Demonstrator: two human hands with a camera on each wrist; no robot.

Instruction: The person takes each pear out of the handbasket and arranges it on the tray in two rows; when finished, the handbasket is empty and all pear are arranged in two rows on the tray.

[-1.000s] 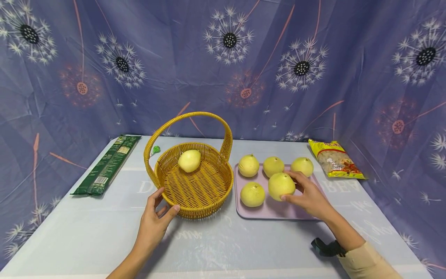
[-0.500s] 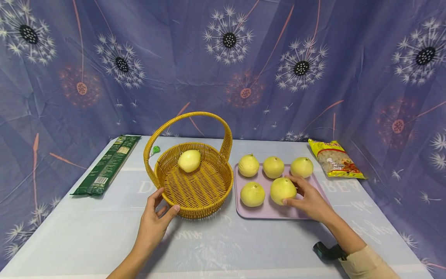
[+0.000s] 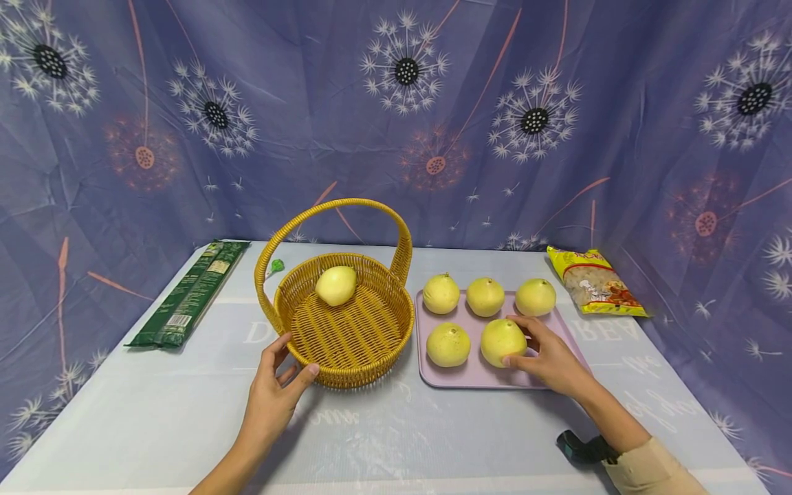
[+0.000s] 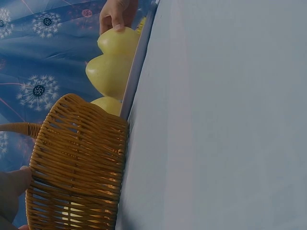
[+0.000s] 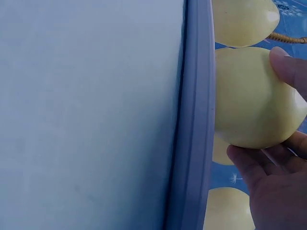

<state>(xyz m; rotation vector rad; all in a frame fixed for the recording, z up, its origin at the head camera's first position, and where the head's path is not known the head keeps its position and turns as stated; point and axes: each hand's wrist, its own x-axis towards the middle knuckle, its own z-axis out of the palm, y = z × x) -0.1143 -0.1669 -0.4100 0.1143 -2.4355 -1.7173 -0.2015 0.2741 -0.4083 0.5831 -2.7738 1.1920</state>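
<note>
A yellow-green pomelo (image 3: 502, 342) sits at the front right of the pink tray (image 3: 454, 380), and my right hand (image 3: 547, 354) grips it from the right. In the right wrist view, the thumb (image 5: 290, 69) lies on one side of this fruit, with fingers on the other. Several more pomelos, one of them the front-left pomelo (image 3: 448, 345), share the tray. My left hand (image 3: 275, 385) holds the near left rim of a woven basket (image 3: 346, 378), thumb at the front. Inside the basket, toward its back, lies one pomelo (image 3: 336, 285).
The basket's tall arched handle (image 3: 346, 201) rises above its rim. A long green package (image 3: 192, 295) lies at the left, and a small green item (image 3: 277, 265) behind the basket. A yellow bag (image 3: 597, 283) is at the back right. A patterned curtain (image 3: 309, 137) hangs behind the table.
My right hand has brought the gripped pomelo down and slightly right, onto the front right of the tray. The left hand and the basket have kept their place.
</note>
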